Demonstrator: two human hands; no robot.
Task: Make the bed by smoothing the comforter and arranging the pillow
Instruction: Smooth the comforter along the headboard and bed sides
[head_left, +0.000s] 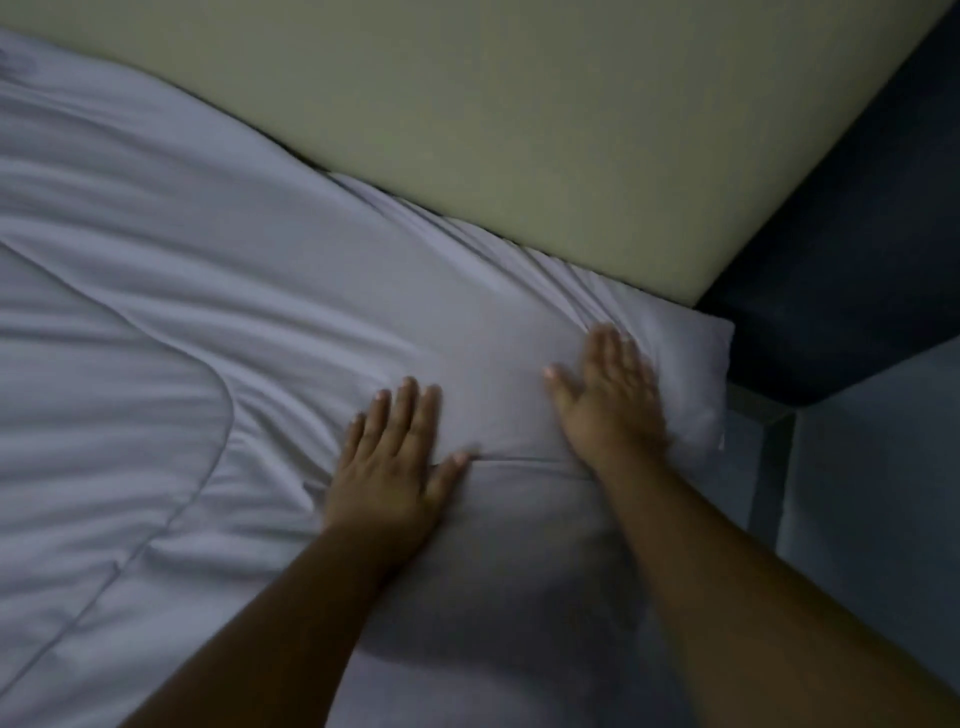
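One head-worn view looks steeply down, close over the bed (156, 260) beside the headboard (519, 130).

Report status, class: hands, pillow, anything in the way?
Left hand and right hand open, pressing flat on pillow. Pillow creased, against headboard. Comforter beside it, wrinkled. Nothing in the way.

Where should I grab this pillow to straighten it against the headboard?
Grip the pillow by its free right end, taking hold of the puffed corners and coming from the bed's open right side. Its far edge is pressed against the headboard and the comforter lies at its left, so only that end looks exposed.
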